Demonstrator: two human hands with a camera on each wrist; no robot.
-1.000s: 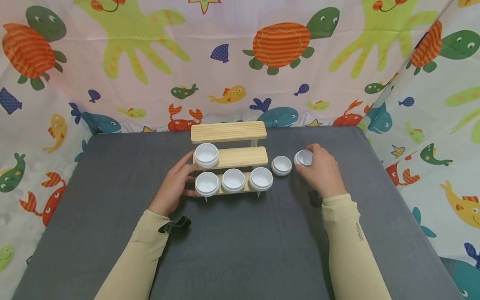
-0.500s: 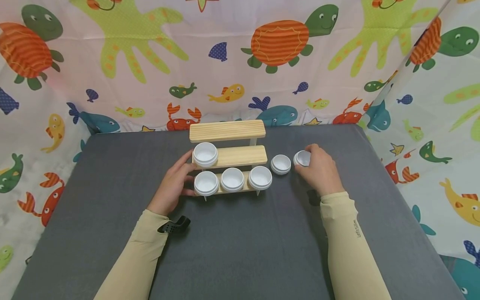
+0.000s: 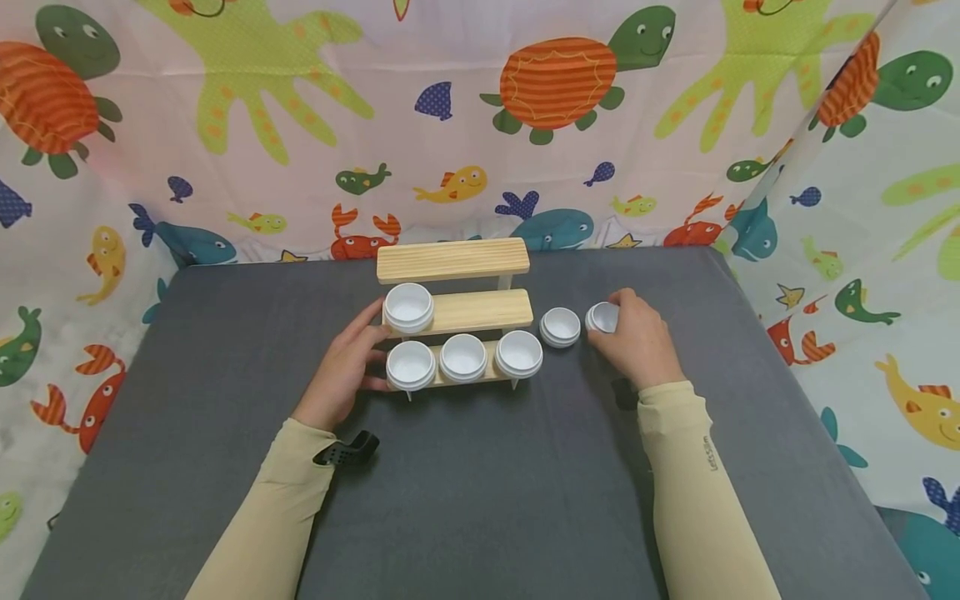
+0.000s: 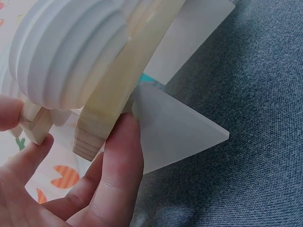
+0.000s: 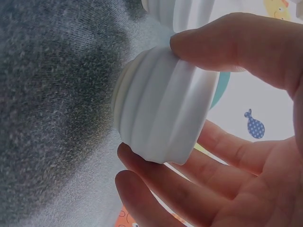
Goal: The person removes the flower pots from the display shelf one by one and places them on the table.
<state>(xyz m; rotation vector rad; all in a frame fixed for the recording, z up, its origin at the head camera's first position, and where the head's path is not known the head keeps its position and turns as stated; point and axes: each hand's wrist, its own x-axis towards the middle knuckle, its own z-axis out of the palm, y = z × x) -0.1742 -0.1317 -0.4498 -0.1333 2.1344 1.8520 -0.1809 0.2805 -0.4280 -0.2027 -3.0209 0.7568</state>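
Note:
A three-tier wooden stand (image 3: 480, 310) with pale planks sits toward the back of the table. Three small white ribbed pots line its bottom tier, among them the middle pot (image 3: 462, 358). One more white pot (image 3: 408, 307) occupies the left of the middle tier. My left hand (image 3: 336, 367) holds the stand's left end, its fingers against the plank ends (image 4: 90, 142). To the stand's right, my right hand (image 3: 639, 340) grips a white pot (image 5: 161, 104), thumb near its rim and fingers on the opposite side. Between that hand and the stand is another white pot (image 3: 559, 327).
The table (image 3: 480, 500) is covered in grey cloth. A curtain (image 3: 285, 200) printed with sea animals hangs behind and along both sides. The stand's top tier (image 3: 453, 260) bears no pot. Translucent supports (image 4: 180, 127) hold up the planks.
The whole head view has shifted slightly. Both hands keep their places at the stand and the pot, with no visible movement of either pot or stand.

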